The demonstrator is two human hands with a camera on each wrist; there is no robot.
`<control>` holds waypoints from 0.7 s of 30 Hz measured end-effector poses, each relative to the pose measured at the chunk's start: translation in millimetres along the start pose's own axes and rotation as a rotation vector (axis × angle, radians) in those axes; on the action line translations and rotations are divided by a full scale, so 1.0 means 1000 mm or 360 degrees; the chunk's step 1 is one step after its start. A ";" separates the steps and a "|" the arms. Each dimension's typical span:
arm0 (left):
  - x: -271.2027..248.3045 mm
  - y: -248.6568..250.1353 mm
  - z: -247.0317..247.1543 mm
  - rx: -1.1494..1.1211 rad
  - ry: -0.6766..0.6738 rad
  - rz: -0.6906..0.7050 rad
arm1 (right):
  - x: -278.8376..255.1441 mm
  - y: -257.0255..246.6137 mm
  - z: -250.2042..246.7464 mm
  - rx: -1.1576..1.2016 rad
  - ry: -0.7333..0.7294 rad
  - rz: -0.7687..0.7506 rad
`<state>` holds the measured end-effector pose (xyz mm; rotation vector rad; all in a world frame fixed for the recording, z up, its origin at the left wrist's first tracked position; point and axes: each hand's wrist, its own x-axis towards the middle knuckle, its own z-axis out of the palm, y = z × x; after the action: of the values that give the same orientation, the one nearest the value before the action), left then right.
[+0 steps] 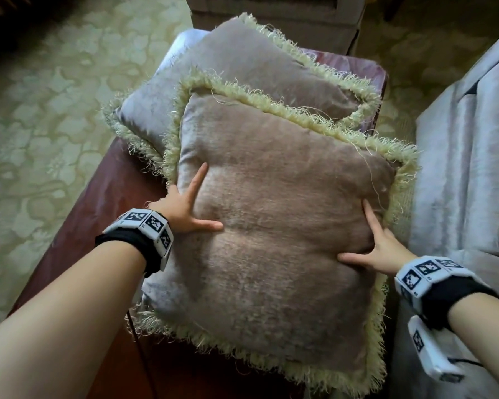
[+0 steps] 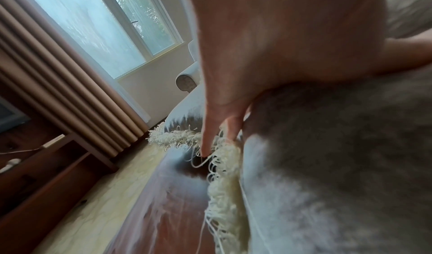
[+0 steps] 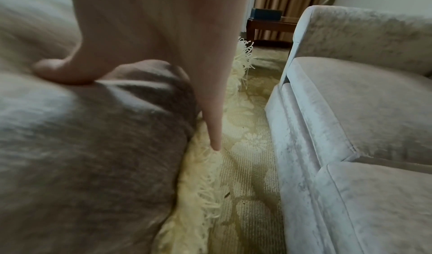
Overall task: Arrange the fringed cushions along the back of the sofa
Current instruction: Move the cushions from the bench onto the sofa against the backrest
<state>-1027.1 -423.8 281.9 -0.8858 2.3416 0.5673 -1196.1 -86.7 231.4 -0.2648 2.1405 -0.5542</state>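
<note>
Two mauve cushions with cream fringe lie stacked on a dark red-brown table [image 1: 98, 203]. The top cushion [image 1: 277, 226] lies askew over the lower cushion [image 1: 242, 61]. My left hand [image 1: 185, 208] grips the top cushion's left edge, forefinger and thumb spread on its face. The other fingers [image 2: 208, 138] reach down past the fringe [image 2: 224, 184]. My right hand [image 1: 380, 246] grips the right edge. Its thumb [image 3: 60, 71] dents the fabric and a finger [image 3: 212, 125] runs down the side by the fringe.
A pale velvet sofa [image 1: 467, 168] stands close on the right, its seat cushions [image 3: 362, 110] bare. Patterned cream carpet [image 1: 41, 110] shows in the narrow gap between table and sofa. A brown armchair [image 1: 271, 12] stands beyond the table, and curtains [image 2: 58, 73] hang by a window.
</note>
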 end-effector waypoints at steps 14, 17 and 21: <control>-0.001 0.005 0.006 -0.0239 0.0338 0.0200 | 0.007 0.009 -0.004 0.0529 -0.0101 -0.0123; -0.007 0.014 0.001 -0.0235 0.0407 0.0186 | -0.004 0.007 -0.010 0.0640 -0.0023 -0.0187; -0.023 0.032 -0.006 -0.0251 0.0444 0.0189 | -0.019 0.011 -0.028 0.0686 0.0057 -0.0267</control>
<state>-1037.1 -394.7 307.0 -0.9530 2.6435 0.7261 -1207.9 -61.5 253.9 -0.1941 1.9828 -1.1037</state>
